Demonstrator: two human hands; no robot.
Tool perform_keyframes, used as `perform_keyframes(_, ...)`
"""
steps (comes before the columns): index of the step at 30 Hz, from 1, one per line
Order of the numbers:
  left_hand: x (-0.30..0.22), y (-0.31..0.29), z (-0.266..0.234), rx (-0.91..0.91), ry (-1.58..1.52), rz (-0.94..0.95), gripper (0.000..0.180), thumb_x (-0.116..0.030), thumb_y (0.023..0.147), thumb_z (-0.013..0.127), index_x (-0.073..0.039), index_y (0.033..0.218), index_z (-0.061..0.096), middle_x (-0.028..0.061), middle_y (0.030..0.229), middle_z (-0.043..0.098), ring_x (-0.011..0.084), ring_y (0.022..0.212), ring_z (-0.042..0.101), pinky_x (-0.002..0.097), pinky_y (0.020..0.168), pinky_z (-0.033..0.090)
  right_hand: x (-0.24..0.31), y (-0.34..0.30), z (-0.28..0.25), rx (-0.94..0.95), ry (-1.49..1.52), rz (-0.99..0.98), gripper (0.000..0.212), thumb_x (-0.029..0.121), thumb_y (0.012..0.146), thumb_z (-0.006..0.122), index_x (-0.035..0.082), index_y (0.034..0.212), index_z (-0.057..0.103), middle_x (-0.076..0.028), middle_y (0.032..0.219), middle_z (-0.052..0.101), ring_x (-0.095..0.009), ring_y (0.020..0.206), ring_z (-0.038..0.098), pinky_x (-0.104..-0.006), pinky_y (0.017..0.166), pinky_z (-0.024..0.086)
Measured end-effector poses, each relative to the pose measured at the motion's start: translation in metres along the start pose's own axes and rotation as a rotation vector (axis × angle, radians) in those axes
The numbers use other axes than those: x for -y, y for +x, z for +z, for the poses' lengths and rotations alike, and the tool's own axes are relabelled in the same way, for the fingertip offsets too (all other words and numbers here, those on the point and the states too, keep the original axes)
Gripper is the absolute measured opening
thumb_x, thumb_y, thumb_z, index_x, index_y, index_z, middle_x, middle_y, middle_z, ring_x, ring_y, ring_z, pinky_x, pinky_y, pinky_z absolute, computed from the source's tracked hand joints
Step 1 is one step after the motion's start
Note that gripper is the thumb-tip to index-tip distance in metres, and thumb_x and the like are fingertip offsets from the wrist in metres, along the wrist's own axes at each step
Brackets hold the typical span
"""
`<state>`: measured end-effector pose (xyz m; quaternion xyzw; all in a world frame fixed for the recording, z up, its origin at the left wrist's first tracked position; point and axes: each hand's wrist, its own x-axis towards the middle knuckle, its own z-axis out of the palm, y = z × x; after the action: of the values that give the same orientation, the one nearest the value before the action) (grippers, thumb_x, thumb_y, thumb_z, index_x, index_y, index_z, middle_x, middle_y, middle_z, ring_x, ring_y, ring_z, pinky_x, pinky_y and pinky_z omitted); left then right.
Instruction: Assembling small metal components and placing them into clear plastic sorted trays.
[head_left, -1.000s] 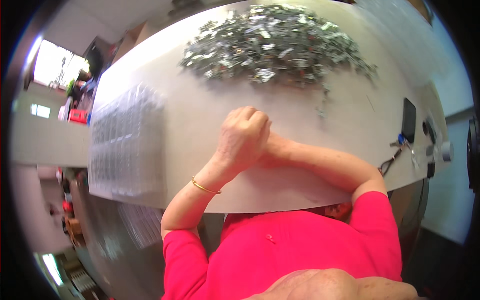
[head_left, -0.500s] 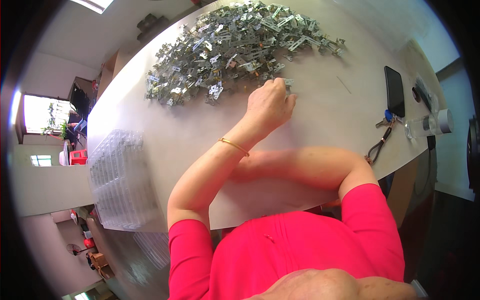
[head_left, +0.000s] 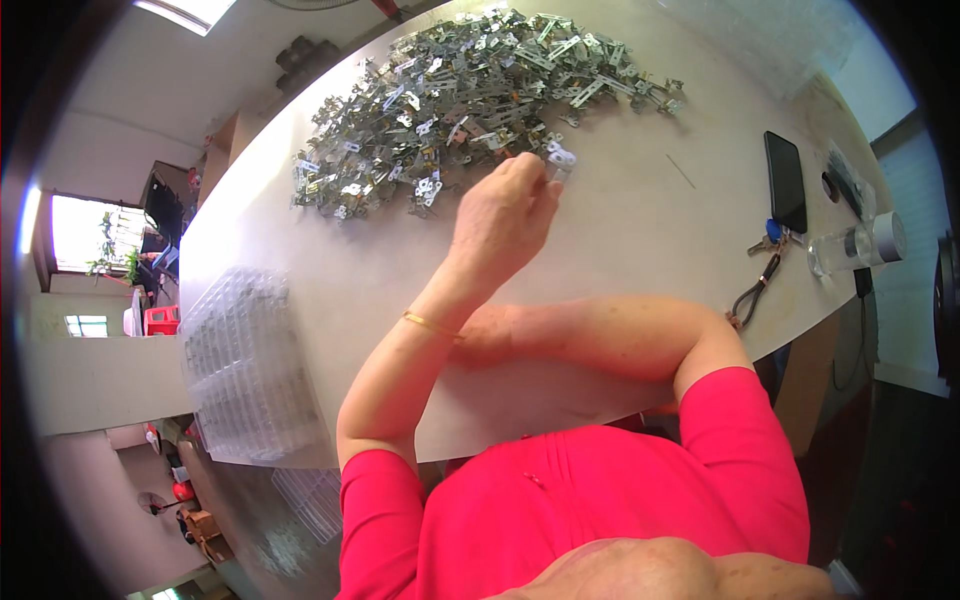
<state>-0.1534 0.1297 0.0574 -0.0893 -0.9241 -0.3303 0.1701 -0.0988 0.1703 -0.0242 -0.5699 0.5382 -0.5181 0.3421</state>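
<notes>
My left hand (head_left: 508, 215), with a gold bracelet at its wrist, is raised over the table at the near edge of a large heap of small metal brackets (head_left: 450, 115). Its fingers are closed, and a small silvery metal bracket (head_left: 562, 157) sticks out past the fingertips, blurred. My right forearm lies across the table near its front edge. The right hand (head_left: 487, 335) rests partly under my left forearm, which hides its fingers.
Clear plastic trays (head_left: 245, 365) are stacked at the table's left. On the right lie a black phone (head_left: 786, 182), keys on a dark strap (head_left: 768, 270) and a clear bottle (head_left: 850, 250) with a pale cap. A thin pin-like strip (head_left: 681, 171) lies right of the heap.
My left hand has shifted left and slightly toward me, turning a little, with the metal bracket at its fingertips. The right arm stays nearly in place.
</notes>
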Motion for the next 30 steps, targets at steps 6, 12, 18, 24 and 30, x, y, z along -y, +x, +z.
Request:
perform_keyframes(6, 0.004, -0.033, -0.062, 0.007, -0.387, -0.287, 0.012, -0.013, 0.097, 0.062, -0.003, 0.091, 0.058, 0.0034, 0.087, 0.066, 0.0057, 0.07, 0.057, 0.0231, 0.065, 0.047, -0.019, 0.011, 0.0, -0.114, -0.483, -0.496, 0.011, 0.01, 0.075, 0.061, 0.008, 0.085, 0.065, -0.008, 0.1, 0.065, -0.03, 0.103, 0.06, -0.0414, 0.086, 0.05)
perform_keyframes(12, 0.055, -0.087, -0.092, -0.237, -0.844, -0.425, 0.016, -0.013, 0.098, 0.062, -0.004, 0.086, 0.055, 0.0169, 0.103, 0.071, 0.0235, 0.092, 0.071, 0.0335, 0.081, 0.056, -0.003, 0.012, -0.002, 0.009, -0.544, -0.405, 0.014, 0.009, 0.072, 0.063, 0.01, 0.087, 0.063, -0.006, 0.099, 0.064, -0.029, 0.101, 0.059, -0.0398, 0.087, 0.05)
perform_keyframes(18, 0.096, -0.122, -0.098, -0.319, -0.899, -0.543, 0.015, -0.012, 0.091, 0.071, -0.003, 0.09, 0.059, 0.0093, 0.088, 0.07, 0.0162, 0.083, 0.07, 0.0266, 0.071, 0.054, 0.005, 0.009, -0.011, -0.037, -0.471, -0.354, 0.016, 0.005, 0.077, 0.065, 0.009, 0.093, 0.065, -0.006, 0.096, 0.066, -0.03, 0.095, 0.061, -0.0407, 0.083, 0.051)
perform_keyframes(24, 0.123, -0.147, -0.097, -0.448, -0.864, -0.584, 0.017, -0.007, 0.088, 0.072, -0.002, 0.098, 0.06, 0.0058, 0.09, 0.066, 0.0128, 0.083, 0.065, 0.0258, 0.072, 0.053, 0.017, 0.014, -0.007, -0.357, -0.026, 0.073, 0.009, 0.006, 0.095, 0.061, 0.004, 0.104, 0.065, -0.002, 0.078, 0.064, -0.007, 0.07, 0.061, -0.0244, 0.062, 0.051)
perform_keyframes(30, 0.131, -0.15, -0.092, -0.483, -0.808, -0.589, 0.029, -0.004, 0.087, 0.072, 0.0, 0.114, 0.06, 0.0027, 0.101, 0.066, 0.0083, 0.089, 0.062, 0.0241, 0.078, 0.053, 0.02, 0.046, -0.021, -0.557, 0.047, 0.175, 0.011, 0.009, 0.099, 0.057, 0.003, 0.106, 0.064, 0.0, 0.075, 0.063, -0.006, 0.068, 0.06, -0.0226, 0.06, 0.05)
